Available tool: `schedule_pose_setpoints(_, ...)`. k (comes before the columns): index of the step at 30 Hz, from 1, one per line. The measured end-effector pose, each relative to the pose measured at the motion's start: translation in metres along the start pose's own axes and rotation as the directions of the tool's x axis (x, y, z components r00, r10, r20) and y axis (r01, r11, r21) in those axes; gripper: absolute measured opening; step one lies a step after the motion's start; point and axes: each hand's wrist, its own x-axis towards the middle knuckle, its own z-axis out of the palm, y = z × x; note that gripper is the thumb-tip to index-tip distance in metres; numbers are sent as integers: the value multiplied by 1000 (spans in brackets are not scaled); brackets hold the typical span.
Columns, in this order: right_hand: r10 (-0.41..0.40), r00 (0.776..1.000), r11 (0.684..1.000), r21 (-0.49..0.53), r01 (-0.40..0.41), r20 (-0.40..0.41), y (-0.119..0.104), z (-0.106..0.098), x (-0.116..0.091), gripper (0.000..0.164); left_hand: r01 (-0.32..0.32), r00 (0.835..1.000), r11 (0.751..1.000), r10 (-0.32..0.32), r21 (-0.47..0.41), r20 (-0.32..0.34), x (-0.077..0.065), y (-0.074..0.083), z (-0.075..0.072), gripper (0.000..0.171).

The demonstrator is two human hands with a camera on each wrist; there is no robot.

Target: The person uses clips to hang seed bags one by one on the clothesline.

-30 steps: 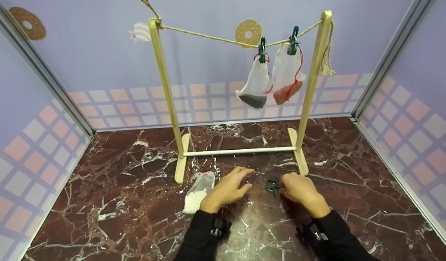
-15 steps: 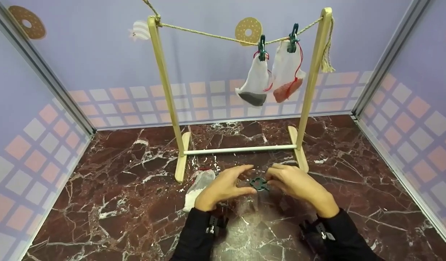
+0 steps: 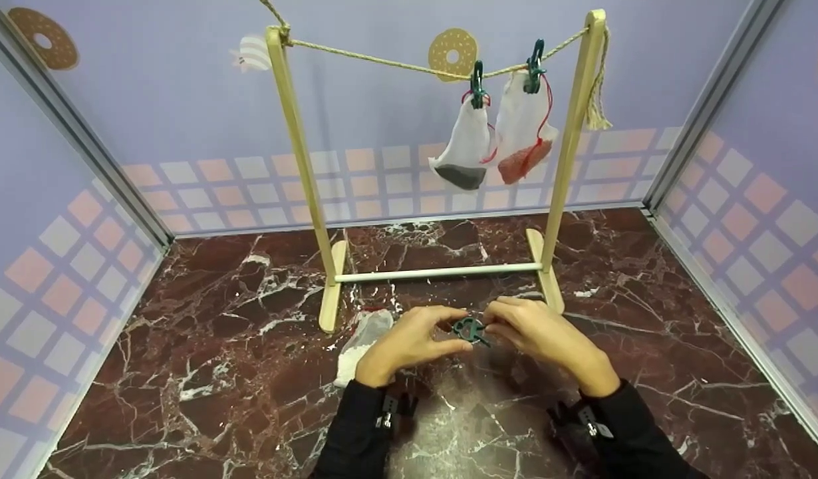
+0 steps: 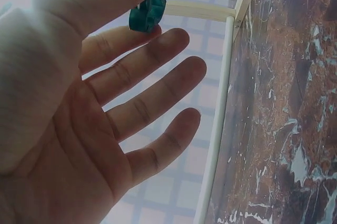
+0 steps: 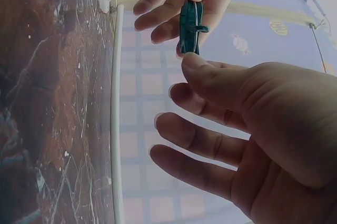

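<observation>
Head view: above the marbled table (image 3: 203, 412), a green clip (image 3: 471, 328) sits between left hand (image 3: 409, 342) and right hand (image 3: 539, 332), each grip a narrow pinch on it. Left wrist: the clip lies between thumb and forefinger. Right wrist: fingertips hold one end, the left hand's the opposite end.

In a booth-like workspace, printed lilac panels (image 3: 389, 116) are lining the back and side edges of a marbled worktop (image 3: 203, 412).
</observation>
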Motion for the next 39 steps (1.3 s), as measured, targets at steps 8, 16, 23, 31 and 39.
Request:
schedule_pose_setpoints(8, 9, 999, 999, 43, -7, -34, -1, 1, 3, 6, -39, 999, 999, 39, 3, -28, 0, -3, 0, 61)
schedule_pose_setpoints(16, 62, 998, 997, 49, -61, -28, -2, 1, 3, 6, -36, 999, 999, 35, -7, -36, 0, -2, -2, 57)
schedule_pose_setpoints(23, 43, 998, 999, 29, -42, -45, -3, 0, 5, 6, -62, 997, 998, 62, 5, -46, -1, -3, -2, 57)
schedule_pose_setpoints(31, 24, 998, 1000, 13, -23, -57, -3, 0, 4, 8, -59, 997, 998, 58, -22, -42, -1, -3, -1, 55)
schedule_pose_setpoints(39, 15, 997, 1000, 29, -13, -79, -3, 0, 4, 8, -41, 999, 998, 40, -48, -35, -1, -2, -1, 50)
